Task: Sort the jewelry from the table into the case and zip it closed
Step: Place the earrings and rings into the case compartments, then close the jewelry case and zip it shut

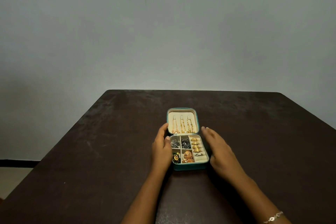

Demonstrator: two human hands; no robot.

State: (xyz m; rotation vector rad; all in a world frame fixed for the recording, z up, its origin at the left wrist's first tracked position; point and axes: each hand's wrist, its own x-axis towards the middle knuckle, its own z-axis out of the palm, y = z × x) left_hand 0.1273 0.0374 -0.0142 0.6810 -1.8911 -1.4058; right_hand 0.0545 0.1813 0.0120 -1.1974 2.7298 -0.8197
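A small teal jewelry case (189,167) lies open on the dark table (109,142), its lid (182,110) laid back flat. Three gold chains (182,124) hang inside the cream lid. The lower tray holds dark earrings (181,143), gold rings (196,144) in the ring rolls, a silver ring (198,154) and gold earrings (187,156). My left hand (161,148) rests against the case's left side with straight fingers, thumb at the tray's rim. My right hand (221,152) lies flat along the case's right side, fingers straight, holding nothing.
The table's far edge (190,90) meets a plain grey wall. Its left edge runs diagonally toward a pale floor (14,176). A thin bracelet (273,217) circles my right wrist. No loose jewelry shows on the tabletop.
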